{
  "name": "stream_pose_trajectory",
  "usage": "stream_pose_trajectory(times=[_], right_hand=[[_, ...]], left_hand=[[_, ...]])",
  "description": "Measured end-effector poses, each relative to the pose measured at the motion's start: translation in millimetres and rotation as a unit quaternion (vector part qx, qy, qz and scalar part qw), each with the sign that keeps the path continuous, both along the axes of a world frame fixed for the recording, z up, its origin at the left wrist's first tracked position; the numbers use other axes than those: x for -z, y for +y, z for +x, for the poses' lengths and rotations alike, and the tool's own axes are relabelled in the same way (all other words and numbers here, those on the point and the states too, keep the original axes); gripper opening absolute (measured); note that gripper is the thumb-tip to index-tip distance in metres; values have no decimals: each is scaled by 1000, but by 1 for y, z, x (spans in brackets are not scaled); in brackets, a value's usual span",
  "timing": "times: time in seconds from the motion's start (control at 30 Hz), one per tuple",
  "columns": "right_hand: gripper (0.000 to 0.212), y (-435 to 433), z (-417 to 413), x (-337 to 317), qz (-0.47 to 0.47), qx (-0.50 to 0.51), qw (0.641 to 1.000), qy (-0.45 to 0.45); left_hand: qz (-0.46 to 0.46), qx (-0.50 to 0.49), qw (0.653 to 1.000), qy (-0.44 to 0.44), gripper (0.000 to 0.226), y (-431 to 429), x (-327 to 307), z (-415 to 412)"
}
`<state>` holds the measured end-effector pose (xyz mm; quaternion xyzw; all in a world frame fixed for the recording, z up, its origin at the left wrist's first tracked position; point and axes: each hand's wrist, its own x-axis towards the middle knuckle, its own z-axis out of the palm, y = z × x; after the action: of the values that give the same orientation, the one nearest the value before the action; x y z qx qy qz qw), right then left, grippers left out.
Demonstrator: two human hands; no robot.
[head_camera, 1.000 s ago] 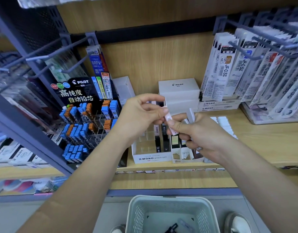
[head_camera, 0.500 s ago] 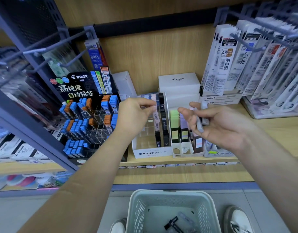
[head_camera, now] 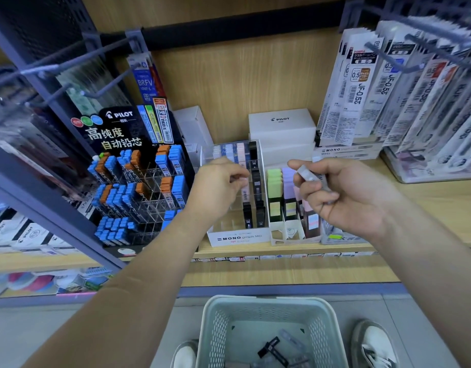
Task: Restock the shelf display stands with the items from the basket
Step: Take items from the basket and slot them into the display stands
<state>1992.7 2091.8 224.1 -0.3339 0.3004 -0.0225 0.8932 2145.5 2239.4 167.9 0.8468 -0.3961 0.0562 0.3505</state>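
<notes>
My left hand (head_camera: 218, 181) is over the white MONO display stand (head_camera: 239, 238) and pinches the top of a pink lead case (head_camera: 245, 187) standing in one of its rows, beside a row of black cases (head_camera: 255, 187). To the right, my right hand (head_camera: 338, 195) is held palm up and grips a few grey lead cases (head_camera: 310, 177) above a second stand with green and purple cases (head_camera: 274, 187). The pale green basket (head_camera: 266, 300) sits on the floor below, with a black case (head_camera: 271, 349) and some clear ones inside.
A black Pilot lead display (head_camera: 138, 187) with blue and orange cases stands left of the MONO stand. White Pilot boxes (head_camera: 282, 126) sit behind. Packs of pen refills (head_camera: 362, 88) hang from metal hooks at right; more hooks (head_camera: 56, 75) jut out at upper left. My shoes flank the basket.
My hands have parted: the left took the pink case from the right and carried it down-left into the MONO stand. The right hand has turned palm up, still holding grey cases.
</notes>
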Motion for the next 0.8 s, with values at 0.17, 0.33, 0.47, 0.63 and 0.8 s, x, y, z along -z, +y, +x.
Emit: stream_pose_trajectory(times=[0.17, 0.33, 0.47, 0.63, 0.8], right_hand=[[23, 4, 0, 4, -24, -25, 999, -1], [16, 7, 0, 9, -87, -40, 995, 21], [24, 8, 1, 9, -81, -26, 996, 13], [17, 14, 1, 8, -135, 7, 991, 5], [17, 16, 2, 8, -148, 16, 989, -5]], left_hand=[[48, 25, 998, -32, 26, 1, -1, 1], [76, 29, 996, -47, 23, 2, -5, 4], [105, 45, 989, -89, 20, 0, -9, 2], [142, 57, 982, -116, 19, 0, -10, 2], [62, -15, 998, -19, 18, 0, -28, -10]])
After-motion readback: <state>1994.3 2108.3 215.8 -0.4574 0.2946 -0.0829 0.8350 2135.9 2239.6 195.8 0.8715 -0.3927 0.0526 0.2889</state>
